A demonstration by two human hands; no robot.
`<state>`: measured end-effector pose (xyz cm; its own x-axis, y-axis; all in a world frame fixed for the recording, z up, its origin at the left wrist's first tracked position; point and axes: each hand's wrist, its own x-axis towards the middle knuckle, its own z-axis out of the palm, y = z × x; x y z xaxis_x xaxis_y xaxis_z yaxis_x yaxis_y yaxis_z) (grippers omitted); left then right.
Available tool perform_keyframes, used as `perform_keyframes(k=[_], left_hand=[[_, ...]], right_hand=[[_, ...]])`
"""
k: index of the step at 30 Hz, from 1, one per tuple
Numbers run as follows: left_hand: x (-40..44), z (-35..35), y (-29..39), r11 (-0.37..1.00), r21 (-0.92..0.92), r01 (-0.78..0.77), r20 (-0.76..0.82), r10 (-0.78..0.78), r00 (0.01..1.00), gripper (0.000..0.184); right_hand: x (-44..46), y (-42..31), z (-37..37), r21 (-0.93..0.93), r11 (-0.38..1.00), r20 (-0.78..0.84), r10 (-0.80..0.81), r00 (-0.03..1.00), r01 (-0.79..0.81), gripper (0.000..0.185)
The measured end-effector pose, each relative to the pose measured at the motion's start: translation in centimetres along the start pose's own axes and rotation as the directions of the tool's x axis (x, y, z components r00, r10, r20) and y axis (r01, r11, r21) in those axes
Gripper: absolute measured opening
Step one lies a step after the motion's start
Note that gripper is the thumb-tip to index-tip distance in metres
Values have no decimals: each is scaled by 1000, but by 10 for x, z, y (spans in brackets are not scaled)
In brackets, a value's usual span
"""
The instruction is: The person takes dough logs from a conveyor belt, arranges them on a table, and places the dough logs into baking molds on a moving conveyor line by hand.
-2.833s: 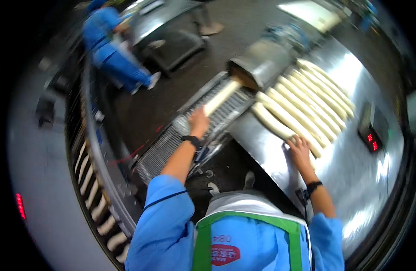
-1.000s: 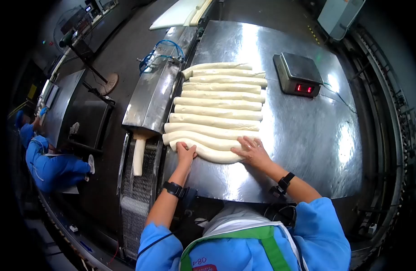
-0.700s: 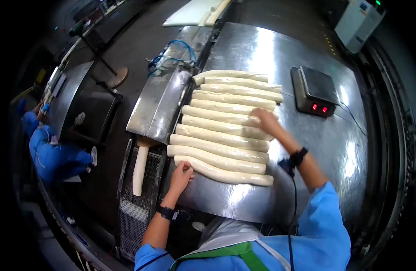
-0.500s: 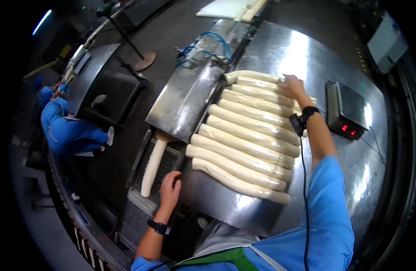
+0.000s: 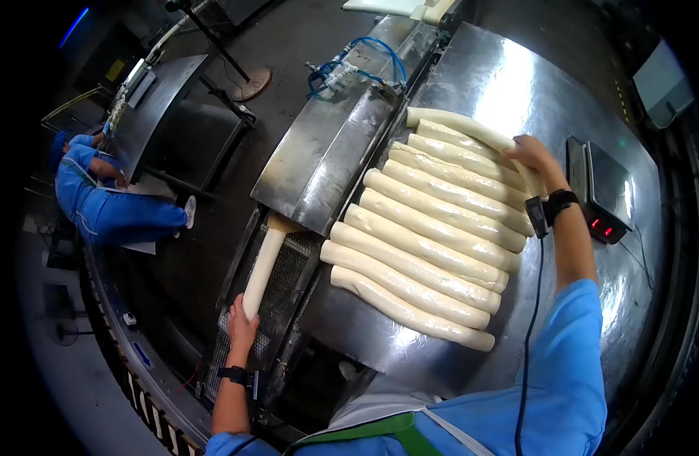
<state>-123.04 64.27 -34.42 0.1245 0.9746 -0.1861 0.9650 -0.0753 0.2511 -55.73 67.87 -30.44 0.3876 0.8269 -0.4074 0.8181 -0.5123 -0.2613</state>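
Note:
Smooth pale dough rolls point(image 5: 441, 220) lie side by side in a row on the steel table. My right hand point(image 5: 533, 154) is closed on the farthest dough roll point(image 5: 463, 124), close to its right end, and that end bends toward me past my fingers. At lower left, another dough roll point(image 5: 264, 262) reaches out of the machine's opening over a mesh conveyor point(image 5: 277, 292). My left hand point(image 5: 241, 323) has its fingers around this roll's near end; part of the grip is hidden.
A steel-covered machine point(image 5: 319, 163) with blue hoses point(image 5: 387, 53) stands left of the steel table point(image 5: 471, 68). Right of my right hand sits a scale point(image 5: 604, 190) with red digits. A cable hangs from my right wrist. Far left, a person in blue point(image 5: 106, 197) works at another table.
My left hand has moved left and onto the near end of the roll at the conveyor. My right hand has shifted right with the farthest roll, whose right end now bends toward me.

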Motion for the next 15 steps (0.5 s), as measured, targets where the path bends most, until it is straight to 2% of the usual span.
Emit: perform_keyframes(k=[1, 3, 5, 6, 7, 8, 9, 10, 11, 12, 13, 14, 15], left_hand=[[1, -2, 3, 996, 60, 68, 48, -71, 996, 65], [-2, -10, 6, 996, 77, 52, 48, -56, 997, 64], [-8, -28, 20, 975, -10, 224, 271, -213, 939, 62], [-13, -27, 20, 977, -43, 210, 268, -191, 944, 55], [-16, -25, 19, 974, -39, 225, 279, -205, 938, 55], [-20, -23, 19, 911, -278, 306, 351, -201, 915, 49], [-24, -22, 20, 781, -491, 386, 414, -181, 892, 45], [-29, -27, 31, 629, -599, 496, 495, -195, 847, 36], [-33, -31, 41, 461, -689, 559, 552, -165, 817, 35], [-36, -35, 56, 361, -747, 558, 547, -141, 825, 36], [-37, -37, 67, 258, -796, 548, 538, -115, 835, 37], [-36, -36, 67, 242, -803, 545, 537, -102, 837, 40], [-33, -36, 67, 227, -812, 538, 534, -85, 841, 44]], right_hand=[[3, 9, 5, -4, 1000, -6, 1, 1000, -1, 54], [10, 31, 27, 2, 1000, -336, 1, 942, 0, 50], [9, 35, 30, -43, 998, -351, -62, 934, 50, 44], [11, 36, 29, -57, 998, -328, -38, 944, 20, 44], [16, 40, 29, -74, 997, -302, -14, 953, -9, 44], [29, 58, 34, -169, 980, -317, -156, 935, 106, 43], [34, 52, 32, -177, 977, -292, -165, 942, 117, 43], [32, 41, 23, -20, 997, -120, -83, 989, 81, 42], [26, 32, 18, 125, 992, 65, -17, 998, 8, 41], [11, 16, 17, 116, 993, 76, -18, 997, 9, 41], [-8, -4, 17, 426, 904, 86, -70, 994, 26, 39], [-27, -22, 20, 692, 721, 76, -119, 990, 33, 38], [-42, -36, 29, 714, 695, 45, -165, 985, 84, 37]])
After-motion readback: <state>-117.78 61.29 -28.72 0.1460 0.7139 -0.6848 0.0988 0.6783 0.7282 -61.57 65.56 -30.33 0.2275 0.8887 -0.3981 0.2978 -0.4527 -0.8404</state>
